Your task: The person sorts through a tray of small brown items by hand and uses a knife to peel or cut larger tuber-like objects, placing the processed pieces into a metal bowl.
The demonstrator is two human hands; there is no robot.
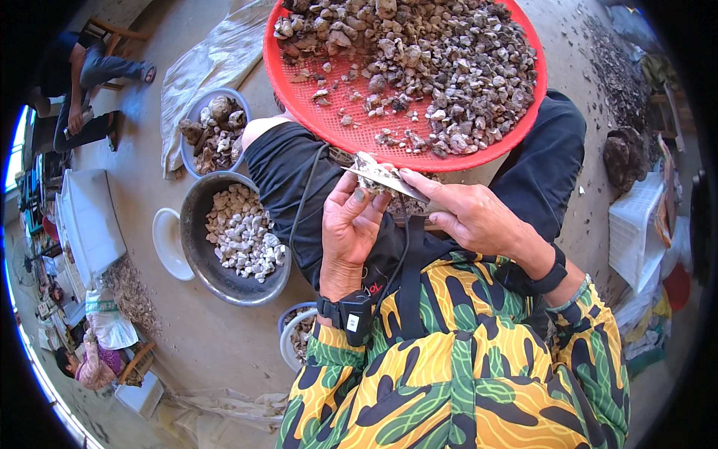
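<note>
My left hand grips a rough lump, white with dark patches of crust, between thumb and fingers. In my right hand is a knife; its metal blade lies across the lump's near side, and most of the handle is hidden by my fingers. Just beyond both hands, a red plastic basket with a perforated floor rests by my knees. Small greyish chunks fill its right side, and larger brown lumps lie at its far left.
To my left stand a dark metal basin of whitish pieces, a tub of large lumps and a white bowl. One person sits at upper left, another at lower left. A translucent crate stands at right.
</note>
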